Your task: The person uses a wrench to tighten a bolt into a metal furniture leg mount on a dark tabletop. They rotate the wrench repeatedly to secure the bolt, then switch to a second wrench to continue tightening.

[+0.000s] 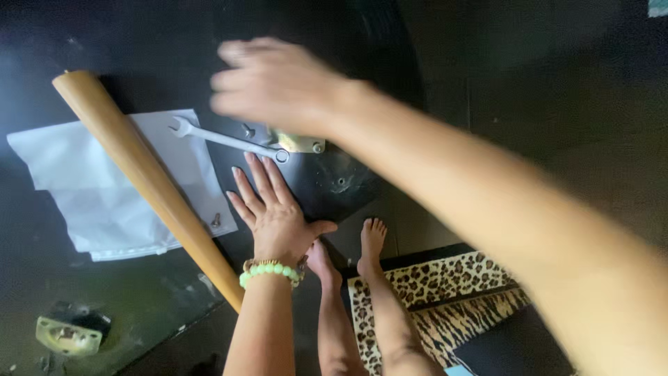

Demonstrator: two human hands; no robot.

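My left hand point(275, 212), with a green bead bracelet at the wrist, lies flat with fingers spread on a black panel point(334, 184). My right hand point(271, 83) is blurred by motion and hovers over the panel's far part, just above a brass-coloured metal bracket point(300, 144). Nothing shows in its fingers. A silver open-end wrench point(223, 139) lies between my two hands, its ring end close to the bracket. A tapered wooden leg point(146, 174) lies diagonally to the left of my left hand.
A white plastic sheet point(90, 188) lies under the leg, with a small screw point(216, 221) on its near corner. A second bracket point(69, 334) sits at the lower left. My bare feet point(372, 240) rest by a leopard-print rug point(445, 292).
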